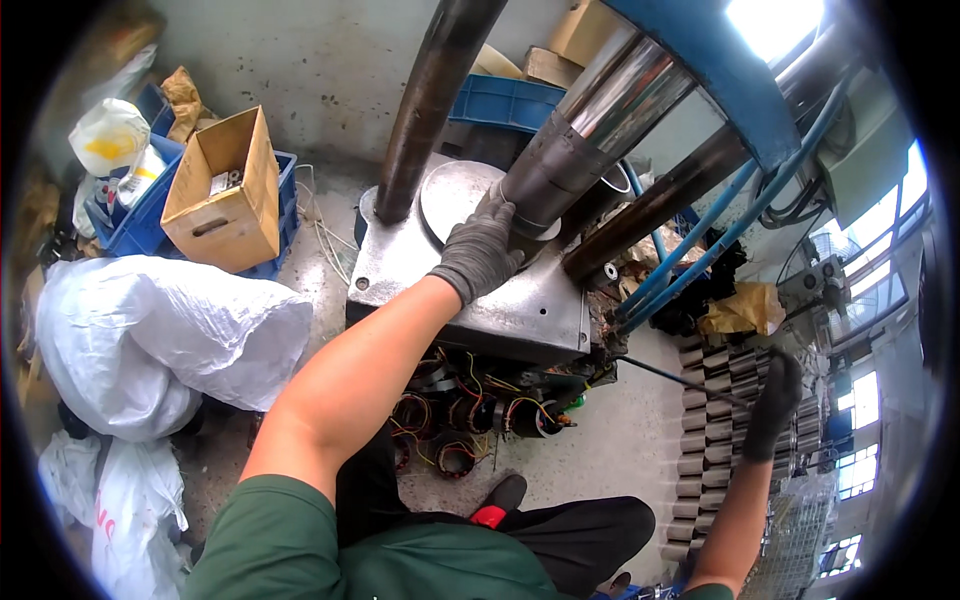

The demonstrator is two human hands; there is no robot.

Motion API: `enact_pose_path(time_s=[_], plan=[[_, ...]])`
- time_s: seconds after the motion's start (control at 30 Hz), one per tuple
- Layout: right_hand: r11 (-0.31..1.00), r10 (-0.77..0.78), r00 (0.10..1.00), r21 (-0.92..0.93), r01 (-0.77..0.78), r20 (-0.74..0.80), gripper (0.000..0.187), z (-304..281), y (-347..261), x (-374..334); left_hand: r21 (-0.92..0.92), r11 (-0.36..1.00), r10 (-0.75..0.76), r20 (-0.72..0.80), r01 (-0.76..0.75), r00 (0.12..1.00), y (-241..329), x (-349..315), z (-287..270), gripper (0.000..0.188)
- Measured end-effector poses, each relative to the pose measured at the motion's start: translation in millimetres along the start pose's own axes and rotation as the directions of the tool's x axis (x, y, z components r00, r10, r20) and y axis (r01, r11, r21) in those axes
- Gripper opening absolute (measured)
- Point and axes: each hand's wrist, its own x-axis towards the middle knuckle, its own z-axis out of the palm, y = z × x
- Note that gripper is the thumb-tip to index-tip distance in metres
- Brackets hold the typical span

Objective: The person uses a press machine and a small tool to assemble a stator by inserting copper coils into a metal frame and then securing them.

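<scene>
My left hand (480,252), in a dark grey glove, curls against the left side of a dark metal cylinder (552,180). The cylinder stands tilted in view beneath the shiny ram (632,92) of a blue-framed press (745,125). Below it lies the press's bare metal bed (460,315), with a round plate (445,190) partly covered by my hand. Off to the right, my gloved right hand (775,405) is closed at the end of a thin dark lever (680,378) that runs out from the press. Its fingers are partly hidden.
Motor stators (455,455) with coloured wires sit on the floor below the bed. Rows of metal cylinders (705,440) lie at the right. Blue hoses (700,250) and dark columns (425,120) flank the ram. White sacks (170,330) and a cardboard box (225,200) are at left.
</scene>
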Motion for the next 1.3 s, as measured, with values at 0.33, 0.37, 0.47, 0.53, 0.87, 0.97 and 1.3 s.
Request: enact_pose_path(time_s=[0.33, 0.37, 0.47, 0.53, 0.87, 0.97, 1.3], plan=[[0.994, 0.088, 0.950, 0.029, -0.101, 0.299, 0.043, -25, 36, -63, -0.031, 0.999, 0.013, 0.060, -0.011, 0.998, 3, -1, -8, 0.088], [0.954, 0.252, 0.825, 0.012, -0.299, 0.507, 0.042, -27, 25, -90, -0.031, 0.999, 0.018, 0.061, -0.016, 0.998, 2, 0, -9, 0.088], [0.749, 0.532, 0.252, -0.310, -0.585, 0.808, 0.036, -28, -24, -159, -0.023, 1.000, 0.006, 0.085, -0.004, 0.996, 2, -3, -18, 0.087], [0.940, 0.296, 0.384, -0.196, -0.279, 0.875, 0.025, -22, -23, -182, -0.025, 1.000, 0.006, 0.112, -0.003, 0.994, 3, -4, -15, 0.087], [0.801, 0.427, 0.479, -0.076, -0.594, 0.766, 0.036, -28, -24, -147, 0.013, 0.999, 0.050, 0.038, -0.050, 0.998, -3, 0, -3, 0.086], [0.852, 0.402, 0.388, -0.182, -0.491, 0.829, 0.033, -30, -26, -155, 0.010, 0.999, 0.037, 0.028, -0.038, 0.999, -2, 0, -3, 0.085], [0.861, 0.358, 0.550, -0.039, -0.507, 0.755, 0.023, -22, -16, -158, -0.008, 0.999, 0.042, 0.016, -0.042, 0.999, -5, -1, -6, 0.085]])
